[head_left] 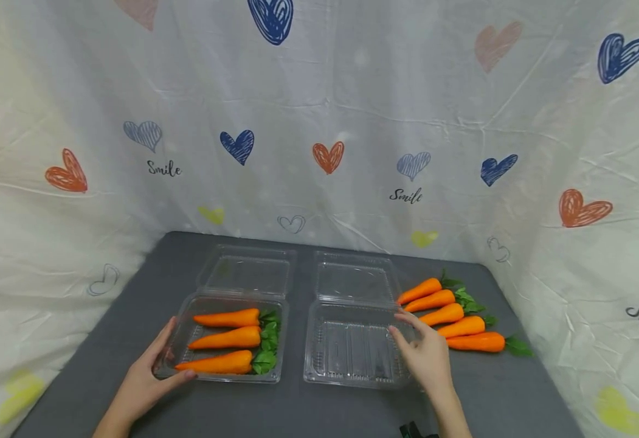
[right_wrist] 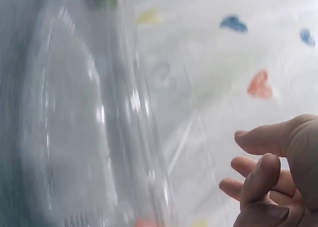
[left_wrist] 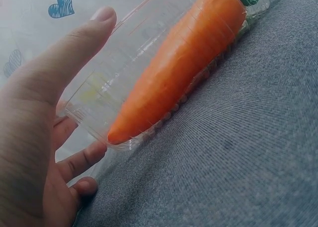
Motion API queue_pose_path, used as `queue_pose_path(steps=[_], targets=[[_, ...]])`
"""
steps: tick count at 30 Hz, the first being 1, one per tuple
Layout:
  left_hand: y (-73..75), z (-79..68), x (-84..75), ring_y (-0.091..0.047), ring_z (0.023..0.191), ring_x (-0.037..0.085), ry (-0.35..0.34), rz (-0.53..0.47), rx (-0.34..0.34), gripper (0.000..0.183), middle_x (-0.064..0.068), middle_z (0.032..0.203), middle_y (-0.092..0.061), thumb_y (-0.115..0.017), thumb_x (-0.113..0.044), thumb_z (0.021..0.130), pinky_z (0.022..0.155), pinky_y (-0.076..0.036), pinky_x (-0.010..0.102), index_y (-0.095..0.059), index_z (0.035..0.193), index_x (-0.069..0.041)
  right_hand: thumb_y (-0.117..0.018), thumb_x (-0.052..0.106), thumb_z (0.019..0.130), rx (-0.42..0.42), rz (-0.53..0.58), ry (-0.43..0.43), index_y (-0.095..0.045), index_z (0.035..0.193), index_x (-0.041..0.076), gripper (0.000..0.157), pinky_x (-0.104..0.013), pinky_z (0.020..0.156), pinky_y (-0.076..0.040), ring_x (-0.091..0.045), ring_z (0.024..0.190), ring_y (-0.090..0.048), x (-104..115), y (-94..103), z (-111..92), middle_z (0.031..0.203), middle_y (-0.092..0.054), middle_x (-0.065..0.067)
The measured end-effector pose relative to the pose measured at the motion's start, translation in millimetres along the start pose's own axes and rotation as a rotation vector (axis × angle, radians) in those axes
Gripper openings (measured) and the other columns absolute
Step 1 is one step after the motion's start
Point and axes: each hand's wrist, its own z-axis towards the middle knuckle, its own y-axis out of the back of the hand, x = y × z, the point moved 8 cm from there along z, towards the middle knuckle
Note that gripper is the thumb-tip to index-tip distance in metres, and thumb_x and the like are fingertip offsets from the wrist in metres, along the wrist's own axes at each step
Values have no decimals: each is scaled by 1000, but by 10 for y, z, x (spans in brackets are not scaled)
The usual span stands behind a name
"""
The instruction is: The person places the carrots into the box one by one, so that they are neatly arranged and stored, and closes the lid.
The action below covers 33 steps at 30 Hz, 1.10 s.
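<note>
A clear plastic clamshell box (head_left: 185, 340), lid folded back, holds three carrots (head_left: 226, 336) with green leafy tops pointing right. My left hand (head_left: 143, 376) is at its left end, fingers along the left wall and the thumb extended by the front corner. In the left wrist view the fingertips are right at the box's end, beside the tip of a carrot (left_wrist: 174, 70). A second clear clamshell box (head_left: 352, 381) stands open to the right with nothing inside. My right hand (head_left: 423, 353) hovers at its right edge, thumb and fingers apart, holding nothing.
Several more carrots (head_left: 464, 326) lie in a slanted row right of the second box, leaves to the right. Both lids (head_left: 253, 274) lie back toward the curtain (head_left: 319, 201) behind the grey table (head_left: 292, 407). A small dark object (head_left: 414, 431) shows at the front edge.
</note>
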Motion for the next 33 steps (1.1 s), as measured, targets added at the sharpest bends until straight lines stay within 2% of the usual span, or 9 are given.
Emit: queue_pose_path(steps=[2,4,11,14,16,18,24,31,33], targets=[[4,-4,7,-51,96,2,0,-2,-3,110,16,154,-49,-88,-31,90,75,-40,24,-15,172,-30,-81,20,97,-43,-15,-25,-77,127,6,33,-25,35,-32,-8,31,-40,-121,118,9,116,-79,-14],[4,-9,9,-51,96,2,-2,-2,-8,110,17,154,-49,-88,-31,89,75,-40,25,-16,172,-30,-81,23,97,-87,-46,-50,-77,127,7,34,-26,37,-34,-11,33,-42,-240,239,12,98,-80,-16],[-8,-11,-8,-50,93,2,-13,-4,-19,110,13,137,-59,-89,-30,88,71,-37,26,-18,172,-30,-81,27,97,-160,-116,-44,-76,128,7,38,-28,39,-35,-9,34,-37,-644,505,-45,131,-73,-16],[-6,-10,4,-50,93,3,-4,-3,-20,110,10,132,-61,-89,-31,88,70,-37,27,-18,172,-30,-81,27,97,-166,-146,-55,-76,129,7,38,-29,38,-35,-9,33,-39,-807,583,-73,89,-79,-13],[-5,-7,13,-49,93,3,-1,-1,-18,110,11,133,-60,-89,-31,88,70,-37,27,-18,172,-30,-81,26,97,-178,-164,-72,-75,128,6,37,-29,38,-35,-11,32,-41,-904,656,-72,59,-68,-7],[-7,-5,25,-50,95,3,4,-1,-15,110,12,140,-58,-89,-31,89,73,-39,25,-17,172,-31,-80,26,98,-184,-182,-97,-74,129,5,38,-30,39,-35,-13,32,-42,-994,741,-59,42,-51,-1],[-9,-1,33,-51,98,1,9,0,-3,111,17,159,-46,-88,-32,90,79,-44,21,-15,172,-32,-75,34,101,-197,-225,-185,-73,131,6,41,-30,40,-34,-17,34,-42,-1271,967,-28,40,-47,2],[-1,-5,18,-50,94,4,14,-11,-6,110,9,131,-61,-88,-33,89,72,-38,27,-16,172,-32,-84,38,94,-273,-164,-263,-75,129,9,46,-29,41,-36,-17,33,-44,-1615,1075,-70,51,-64,2],[-3,-12,25,-50,95,3,18,-6,-1,110,10,135,-60,-88,-33,90,73,-39,26,-16,172,-32,-87,38,90,-278,-146,-283,-74,131,12,50,-30,41,-36,-18,33,-44,-1677,1075,-90,53,-66,-1]])
